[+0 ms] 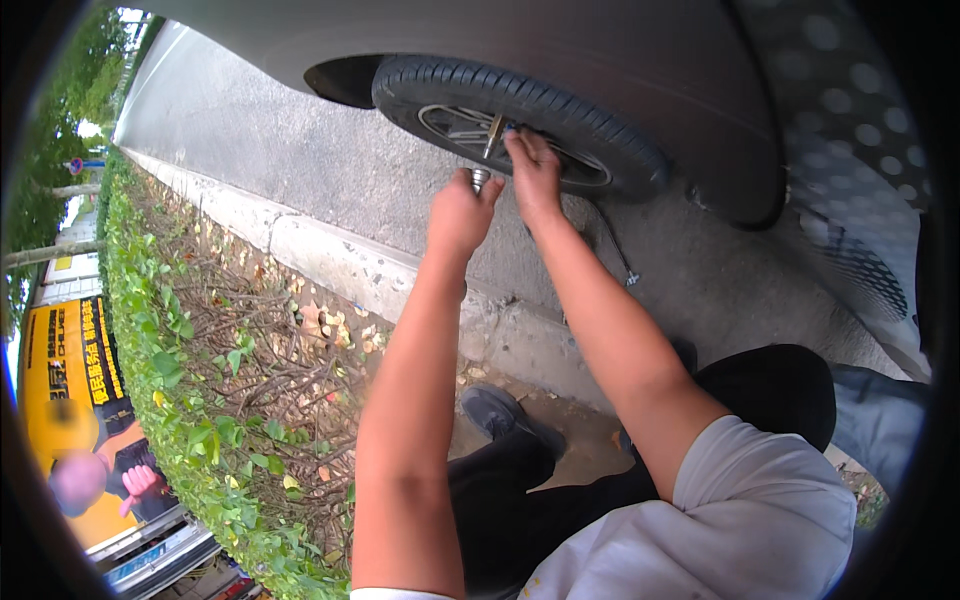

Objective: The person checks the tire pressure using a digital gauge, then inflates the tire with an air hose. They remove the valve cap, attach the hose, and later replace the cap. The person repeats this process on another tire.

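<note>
My left hand (463, 215) is closed round the ridged grip of a shiny metal hand tool (491, 148). Its narrow shaft reaches up to a brass-coloured head at the wheel (437, 122), over the spokes. Beside that head, my right hand (534, 172) has its fingers stretched toward the hub; the tips are by the tool's head and partly hidden, so contact there is unclear. A black tyre (500, 82) surrounds the wheel and is still under the car's arch. Below my right wrist, a thin dark hose (612, 238) with a metal end lies on the pavement.
The grey car body (520, 30) overhangs the wheel. A pale stone kerb (340, 250) runs between the road and a leafy hedge (200, 440). My dark shoe (492, 412) stands on soil. An orange and black vehicle (70, 370) is beyond the hedge. A dotted cover (850, 200) hangs at right.
</note>
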Demonstrator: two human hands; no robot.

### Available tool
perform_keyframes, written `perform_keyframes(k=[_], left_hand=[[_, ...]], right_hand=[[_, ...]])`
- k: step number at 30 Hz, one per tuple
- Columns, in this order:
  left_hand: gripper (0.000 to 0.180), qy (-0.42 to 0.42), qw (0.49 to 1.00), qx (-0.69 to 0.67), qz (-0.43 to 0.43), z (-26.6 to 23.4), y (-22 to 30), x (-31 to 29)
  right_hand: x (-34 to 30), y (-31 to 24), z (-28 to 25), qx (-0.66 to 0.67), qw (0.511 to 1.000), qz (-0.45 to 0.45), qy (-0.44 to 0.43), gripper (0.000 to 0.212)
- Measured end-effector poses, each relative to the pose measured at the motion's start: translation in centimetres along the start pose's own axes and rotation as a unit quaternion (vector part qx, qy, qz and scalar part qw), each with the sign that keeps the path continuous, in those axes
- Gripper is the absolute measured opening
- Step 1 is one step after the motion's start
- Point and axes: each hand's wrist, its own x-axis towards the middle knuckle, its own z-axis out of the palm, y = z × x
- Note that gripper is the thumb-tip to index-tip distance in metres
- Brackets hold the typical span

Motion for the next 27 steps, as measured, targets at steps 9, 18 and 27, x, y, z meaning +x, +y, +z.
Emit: perform_keyframes(k=[9,18,27], left_hand=[[0.042,-0.09,0.996,0.023,0.005,-0.7,0.0,2.7],[0.039,-0.105,0.994,-0.005,0.037,-0.3,0.0,4.3],[0.052,0.025,0.998,0.051,-0.025,0.9,0.5,2.9]], right_hand=[[2.0,-2.3,2.4,-0.044,0.982,0.184,0.003,0.02],[2.6,-0.7,1.8,-0.115,0.986,0.12,-0.006,0.024],[3.0,-1.6,1.8,-0.108,0.981,0.161,-0.014,0.039]])
